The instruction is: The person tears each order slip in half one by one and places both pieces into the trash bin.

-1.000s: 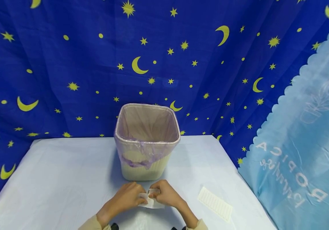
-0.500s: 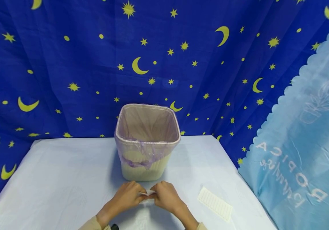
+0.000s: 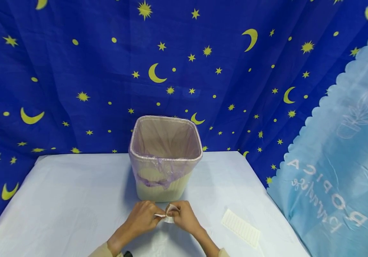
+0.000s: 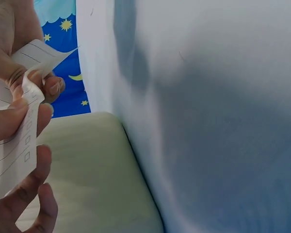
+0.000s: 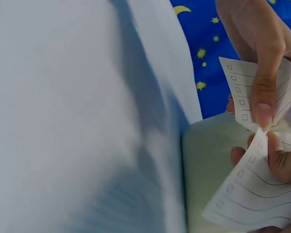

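Observation:
Both hands pinch a white sheet of checklist paper (image 3: 169,220) with printed lines and small boxes, in front of the bin. My left hand (image 3: 142,215) grips one part between thumb and fingers. The right hand (image 3: 185,216) grips the other part, its thumb close beside the left thumb. In the right wrist view the paper (image 5: 247,194) narrows and twists where the thumbs meet, its two parts turned at different angles. Seen from the left wrist, the near part of the paper (image 4: 19,160) curls over the fingers. Fingers hide much of the sheet's middle.
A cream waste bin (image 3: 159,194) with a purple liner (image 3: 161,167) over its rim stands just beyond the hands. Another lined paper (image 3: 241,227) lies on the white table (image 3: 84,200) at right. Blue star-patterned cloth (image 3: 106,71) hangs behind, light blue cloth (image 3: 347,142) at right.
The paper was spread fairly flat between the hands, then nearly edge-on; now it is twisted, with the right hand's part bent upward. The hands have turned slightly at the same spot.

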Available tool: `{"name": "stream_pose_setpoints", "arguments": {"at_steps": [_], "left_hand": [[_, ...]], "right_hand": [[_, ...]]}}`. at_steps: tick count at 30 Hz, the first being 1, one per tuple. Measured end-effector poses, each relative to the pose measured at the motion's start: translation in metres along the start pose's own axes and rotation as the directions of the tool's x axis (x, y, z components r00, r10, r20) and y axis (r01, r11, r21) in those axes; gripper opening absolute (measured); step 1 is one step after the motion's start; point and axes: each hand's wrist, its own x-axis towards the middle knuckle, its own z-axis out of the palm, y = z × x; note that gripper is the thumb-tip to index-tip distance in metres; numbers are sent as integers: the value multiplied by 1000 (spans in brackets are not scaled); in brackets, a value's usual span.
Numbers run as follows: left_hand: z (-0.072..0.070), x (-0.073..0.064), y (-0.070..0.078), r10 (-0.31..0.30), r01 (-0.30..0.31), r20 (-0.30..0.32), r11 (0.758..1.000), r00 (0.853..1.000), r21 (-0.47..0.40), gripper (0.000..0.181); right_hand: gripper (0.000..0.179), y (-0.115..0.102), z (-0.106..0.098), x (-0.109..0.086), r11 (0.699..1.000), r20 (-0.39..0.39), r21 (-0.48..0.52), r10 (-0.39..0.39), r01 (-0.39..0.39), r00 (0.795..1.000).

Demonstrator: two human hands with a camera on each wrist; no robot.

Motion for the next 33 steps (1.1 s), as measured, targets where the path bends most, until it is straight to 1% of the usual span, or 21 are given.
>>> {"name": "stream_pose_setpoints", "arguments": {"at_steps": [1, 2, 3, 5, 6, 7, 8, 9, 10, 12, 14, 15, 16, 17, 18, 22, 23, 25, 26, 30, 33], "left_hand": [[0, 0, 0, 1, -1, -5, 1000, 1000, -9, 22], [0, -1, 1, 2, -2, -11, 1000, 1000, -14, 23], [0, -1, 1, -1, 0, -12, 1000, 1000, -18, 23], [-1, 0, 1, -16, 15, 0, 999, 1000, -33, 23], [-1, 0, 1, -28, 29, 14, 999, 999, -39, 23], [-1, 1, 1, -46, 48, 37, 998, 998, -45, 21], [-1, 1, 1, -68, 72, 67, 996, 995, -53, 18], [-2, 1, 1, -95, 102, 105, 993, 990, -64, 14], [-2, 1, 1, -124, 136, 148, 988, 981, -79, 12], [-2, 0, 1, -171, 193, 230, 978, 958, -78, 13], [-2, -1, 1, -209, 240, 295, 968, 932, -72, 19], [-1, -1, 1, -221, 255, 316, 964, 923, -70, 19], [0, -2, 0, -229, 263, 328, 963, 917, -63, 19], [2, -3, 0, -233, 264, 329, 963, 915, -52, 19], [3, -4, -1, -237, 265, 322, 963, 917, -48, 16], [5, -5, -2, -231, 245, 255, 969, 939, -24, 8], [5, -5, -2, -228, 239, 243, 971, 943, -19, 9], [4, -5, -2, -218, 227, 223, 974, 950, -14, 9], [4, -5, -2, -214, 223, 217, 975, 952, -16, 9], [5, -4, -1, -186, 197, 187, 980, 964, -38, 6], [5, -2, 0, -178, 191, 178, 980, 968, -57, 4]], "right_hand": [[11, 1, 0, 0, 996, 9, 67, 50, -51, 999], [8, 3, 0, 0, 985, 25, 132, 106, -108, 994], [7, 4, 1, -1, 967, 48, 193, 160, -166, 986], [8, 8, 1, -1, 919, 105, 288, 248, -268, 963], [10, 9, 1, -1, 902, 134, 312, 270, -300, 953], [11, 10, 1, -2, 894, 154, 318, 281, -316, 947], [10, 12, 2, -2, 894, 175, 312, 277, -320, 945], [9, 13, 2, -2, 901, 192, 300, 264, -313, 945], [8, 13, 3, -3, 916, 203, 273, 246, -296, 948], [6, 14, 4, -3, 958, 216, 168, 195, -233, 957], [8, 11, 5, -4, 986, 229, 50, 145, -161, 962], [9, 10, 5, -4, 991, 232, -12, 132, -133, 964], [9, 8, 5, -5, 991, 235, -69, 126, -112, 964], [9, 5, 5, -6, 989, 240, -114, 123, -98, 963], [9, 3, 4, -6, 985, 246, -144, 127, -94, 961], [13, -8, 3, -8, 962, 247, -245, 181, -119, 952], [16, -10, 3, -9, 954, 239, -274, 189, -121, 952], [22, -15, 3, -10, 928, 209, -359, 185, -101, 960], [23, -17, 4, -10, 913, 190, -399, 171, -83, 967], [15, -21, 6, -10, 857, 115, -515, 67, 2, 991], [15, -22, 6, -9, 835, 81, -549, 15, 32, 997]]}}
